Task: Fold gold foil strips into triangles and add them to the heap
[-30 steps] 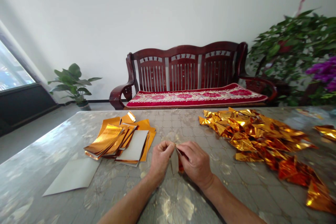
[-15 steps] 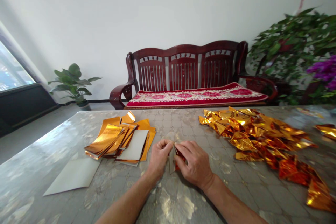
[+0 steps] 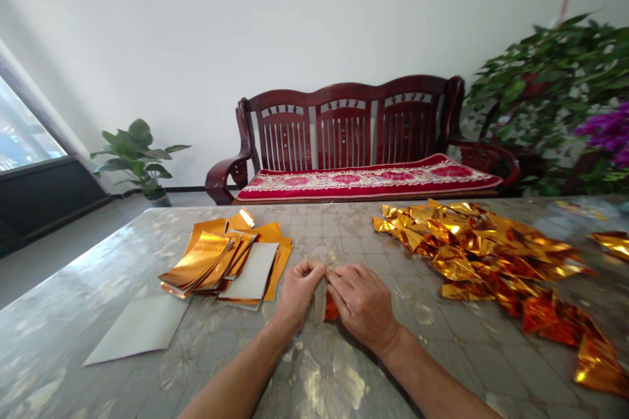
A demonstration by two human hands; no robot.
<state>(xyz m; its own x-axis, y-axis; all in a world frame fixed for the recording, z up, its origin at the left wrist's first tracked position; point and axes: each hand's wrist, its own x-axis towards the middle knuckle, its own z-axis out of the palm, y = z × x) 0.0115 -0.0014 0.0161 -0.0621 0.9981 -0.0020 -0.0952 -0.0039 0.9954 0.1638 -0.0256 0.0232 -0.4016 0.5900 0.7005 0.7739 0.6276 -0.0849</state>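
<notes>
In the middle of the table, my left hand and my right hand pinch the far end of one partly folded sheet of gold foil paper. Its pale backing and a bit of orange foil show between the hands; the rest is covered by my fingers. Left of my hands lies a loose stack of gold foil paper sheets, one with its pale side up. A single pale sheet lies nearer the left front. Over to the right spreads a heap of folded gold foil pieces.
A patterned grey table fills the foreground. Clear plastic wrapping lies at its far right. Behind stand a dark red wooden bench with a floral cushion, a potted plant and a leafy plant.
My right fingers have shifted slightly on the foil paper, uncovering more of its lower part. Both hands still pinch it at the same spot.
</notes>
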